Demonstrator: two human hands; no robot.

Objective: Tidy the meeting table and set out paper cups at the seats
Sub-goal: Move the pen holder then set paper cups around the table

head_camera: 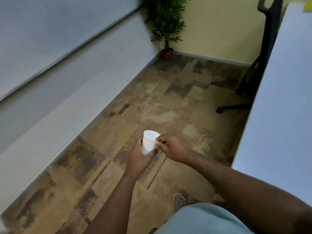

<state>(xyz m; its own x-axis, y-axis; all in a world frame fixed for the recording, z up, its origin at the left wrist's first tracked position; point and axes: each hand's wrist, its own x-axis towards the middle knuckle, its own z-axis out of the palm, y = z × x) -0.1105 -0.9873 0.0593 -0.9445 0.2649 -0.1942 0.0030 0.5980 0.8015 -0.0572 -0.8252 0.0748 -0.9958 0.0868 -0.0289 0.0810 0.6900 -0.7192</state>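
- Both hands meet in the lower middle of the view, held out over the patterned brown floor (118,132), and both are on one white paper cup (149,142).
- The left hand (139,157) cups the lower body of the paper cup, fingers curled round its far side and thumb along its near side.
- The right hand (173,147) pinches the cup's rim on its right side between thumb and forefinger.
- The cup sits tilted, its open mouth turned up and away from the person; whether it is a single cup or a nested stack cannot be told.
- The cup is in the air, well apart from the white counter (283,98) that runs along the right edge of the view.
- A black office chair (263,53) stands tucked against the counter's far end, its wheeled base showing on the floor.
- A potted plant (166,27) stands in the far corner where the pale wall and the yellow wall meet.
- A grey perforated shoe (179,200) shows on the floor near the bottom, just above a pale blue-green garment (206,222).
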